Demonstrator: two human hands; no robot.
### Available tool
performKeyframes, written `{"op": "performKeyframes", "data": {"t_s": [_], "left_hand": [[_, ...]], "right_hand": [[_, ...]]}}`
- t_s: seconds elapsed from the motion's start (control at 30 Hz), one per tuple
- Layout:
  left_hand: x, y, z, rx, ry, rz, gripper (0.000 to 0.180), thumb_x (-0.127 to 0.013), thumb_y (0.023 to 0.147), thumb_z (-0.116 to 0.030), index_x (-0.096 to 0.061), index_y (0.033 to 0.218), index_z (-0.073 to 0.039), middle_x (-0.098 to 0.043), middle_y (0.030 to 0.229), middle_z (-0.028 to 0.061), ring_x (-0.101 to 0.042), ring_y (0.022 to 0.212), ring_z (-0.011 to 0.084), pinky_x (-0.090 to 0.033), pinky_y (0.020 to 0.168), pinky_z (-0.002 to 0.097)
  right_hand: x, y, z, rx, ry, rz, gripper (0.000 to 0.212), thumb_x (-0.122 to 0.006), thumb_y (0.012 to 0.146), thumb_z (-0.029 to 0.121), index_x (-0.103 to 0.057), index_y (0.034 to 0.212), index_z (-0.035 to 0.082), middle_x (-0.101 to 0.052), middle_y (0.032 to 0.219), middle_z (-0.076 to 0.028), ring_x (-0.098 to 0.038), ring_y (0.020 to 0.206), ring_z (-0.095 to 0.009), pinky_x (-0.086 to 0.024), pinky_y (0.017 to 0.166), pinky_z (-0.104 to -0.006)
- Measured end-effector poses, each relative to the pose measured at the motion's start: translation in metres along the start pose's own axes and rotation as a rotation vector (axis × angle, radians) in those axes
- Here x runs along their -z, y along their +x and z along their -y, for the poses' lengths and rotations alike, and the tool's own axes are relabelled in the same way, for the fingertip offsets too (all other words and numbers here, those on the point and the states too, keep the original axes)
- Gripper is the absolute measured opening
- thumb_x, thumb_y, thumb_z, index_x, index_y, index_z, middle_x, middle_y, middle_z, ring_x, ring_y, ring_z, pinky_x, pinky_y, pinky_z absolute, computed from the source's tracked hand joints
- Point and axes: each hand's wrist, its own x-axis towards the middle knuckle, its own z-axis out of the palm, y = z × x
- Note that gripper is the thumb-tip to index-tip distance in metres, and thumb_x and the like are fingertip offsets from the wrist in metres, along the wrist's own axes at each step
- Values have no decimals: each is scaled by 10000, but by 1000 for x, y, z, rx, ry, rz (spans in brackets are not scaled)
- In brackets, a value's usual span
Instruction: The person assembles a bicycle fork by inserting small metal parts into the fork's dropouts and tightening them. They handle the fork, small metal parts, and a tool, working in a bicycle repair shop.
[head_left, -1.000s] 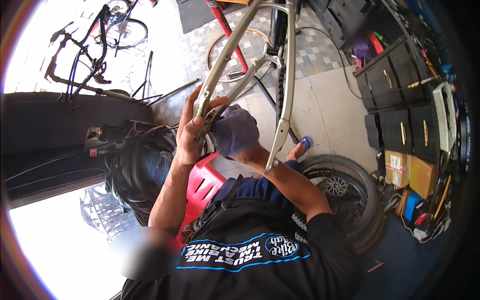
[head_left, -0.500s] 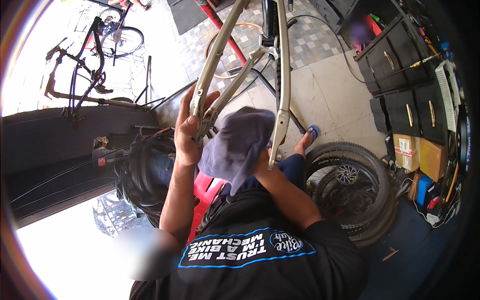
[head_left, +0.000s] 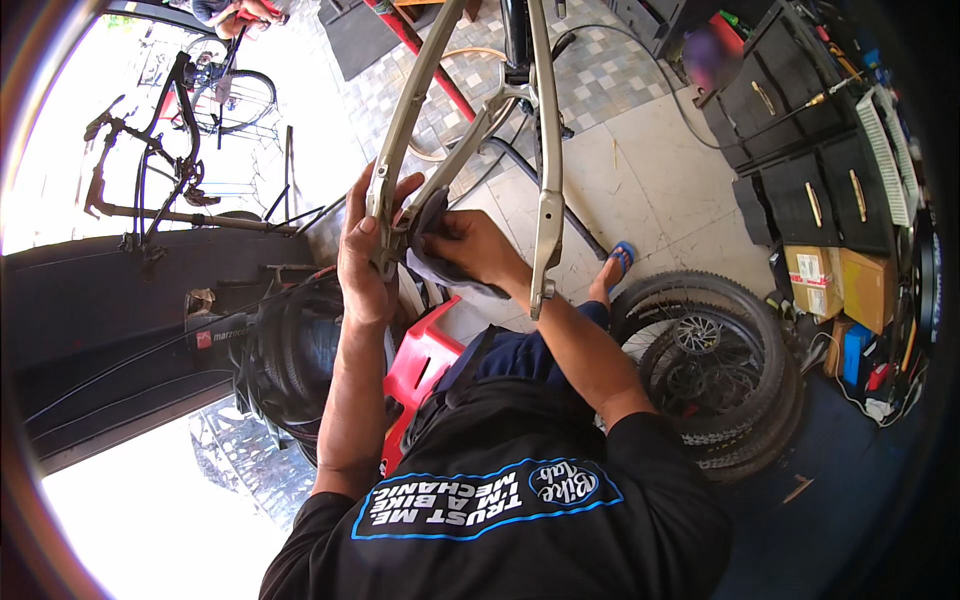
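Note:
A beige bicycle frame (head_left: 549, 165) hangs in front of me, its two rear arms reaching toward my body. My left hand (head_left: 364, 255) is wrapped round the end of the left arm, thumb on the near side. Between the two arms, my right hand (head_left: 475, 245) pinches a grey-purple cloth (head_left: 428, 217) and presses it against the inner side of that left end. Part of the cloth hangs below my right fingers. The right rear arm passes over my right forearm, its end free of both hands.
A red plastic stool (head_left: 425, 350) is by my legs. Stacked wheels with tyres (head_left: 745, 400) lie at right, below black drawers (head_left: 765, 140) and cardboard boxes (head_left: 865, 290). Black tyres (head_left: 285, 350) hang at left. Another bike frame (head_left: 185, 140) stands far left; a person (head_left: 235, 15) sits beyond.
My right hand has moved left and up with the cloth, which was spread wide and is now bunched against the left frame end. My left hand keeps its grip. The whole view has shifted slightly.

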Motion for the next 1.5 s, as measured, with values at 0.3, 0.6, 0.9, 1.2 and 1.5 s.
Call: {"op": "performKeyframes", "data": {"t_s": [0.3,0.6,0.9,1.2,1.5], "left_hand": [[1,-1,-2,35,0,33,842,-530,927,-448,-220,1614,-73,-510,1477,306,-527,1363,369,-415,1151,444],[-5,-1,-7,55,-26,-22,943,-603,872,-486,-227,1611,-36,-474,1498,313,-496,1391,357,-361,1184,449],[-12,0,-6,76,-106,-78,1068,-711,805,-526,-228,1607,-11,-383,1565,327,-407,1471,363,-293,1225,445],[-11,-4,-10,124,-70,-94,1124,-679,775,-608,-237,1616,-7,-371,1597,260,-428,1447,324,-320,1198,453],[92,-22,157,531,-64,65,502,-551,1085,-305,-509,1457,30,-657,1325,144,-603,1242,209,-448,1078,358]], "right_hand": [[22,17,39,526,-807,40,278,-767,807,343,-785,962,112,-758,850,-146,-746,783,-319,-593,722,-419],[35,26,42,870,-1073,127,359,-870,632,213,-743,957,129,-727,930,-70,-733,847,-282,-601,765,-386],[2,5,6,400,-367,-51,275,-798,830,188,-735,1067,64,-752,997,-86,-736,896,-219,-591,778,-370],[-11,-32,-24,-698,1222,241,294,-532,1059,227,-658,1234,28,-754,1056,-80,-748,824,-176,-627,736,-305],[35,-66,-117,-132,484,-101,367,-674,999,197,-597,1315,28,-661,1198,-60,-647,1097,-158,-528,1009,-352]]}}
